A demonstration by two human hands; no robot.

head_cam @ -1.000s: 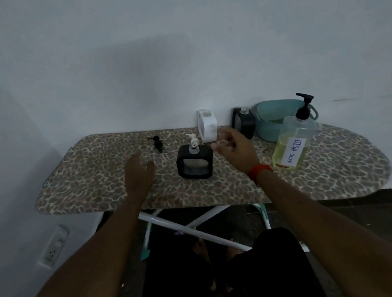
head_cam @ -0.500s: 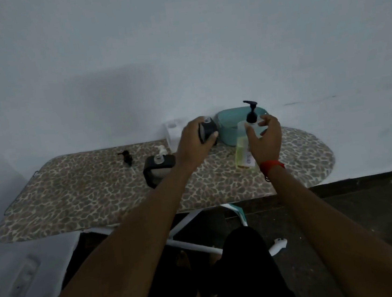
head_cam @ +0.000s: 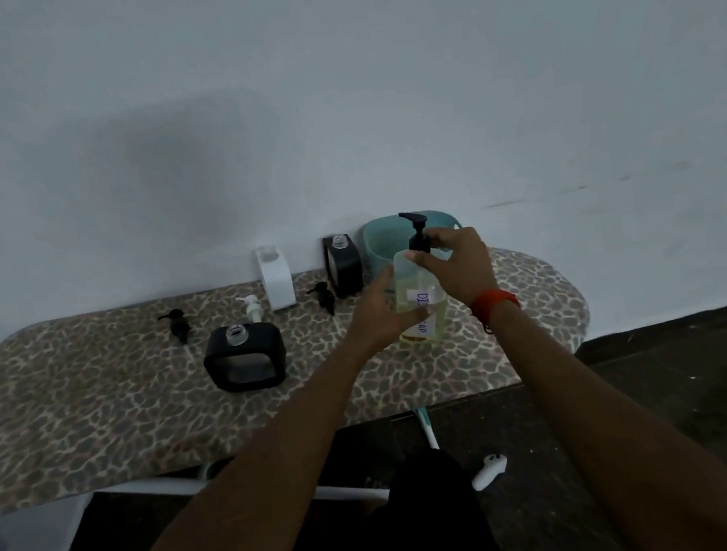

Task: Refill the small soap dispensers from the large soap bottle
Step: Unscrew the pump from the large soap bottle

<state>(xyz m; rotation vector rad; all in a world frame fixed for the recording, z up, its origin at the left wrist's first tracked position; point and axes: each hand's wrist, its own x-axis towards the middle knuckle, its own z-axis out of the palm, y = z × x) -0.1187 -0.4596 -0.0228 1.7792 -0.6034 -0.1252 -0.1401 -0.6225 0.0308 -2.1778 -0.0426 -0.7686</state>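
The large clear soap bottle (head_cam: 424,309) with yellow liquid and a black pump stands on the leopard-print board (head_cam: 94,396). My left hand (head_cam: 384,313) grips its body from the left. My right hand (head_cam: 460,268) pinches the black pump collar at its neck. Three small dispensers stand uncapped: a black one (head_cam: 244,357) in front, a white one (head_cam: 276,278) and a second black one (head_cam: 343,264) at the back. Loose pump heads lie on the board: black (head_cam: 177,326), white (head_cam: 252,308), black (head_cam: 325,297).
A teal tub (head_cam: 378,242) stands against the wall behind the large bottle. The board's rounded end is at the right, with dark floor beyond. White board legs and a white object (head_cam: 488,471) lie on the floor below.
My left hand left the back black dispenser and now grips the large bottle. A black pump head now lies beside that dispenser, which stands uncapped. My right hand stays at the bottle's pump.
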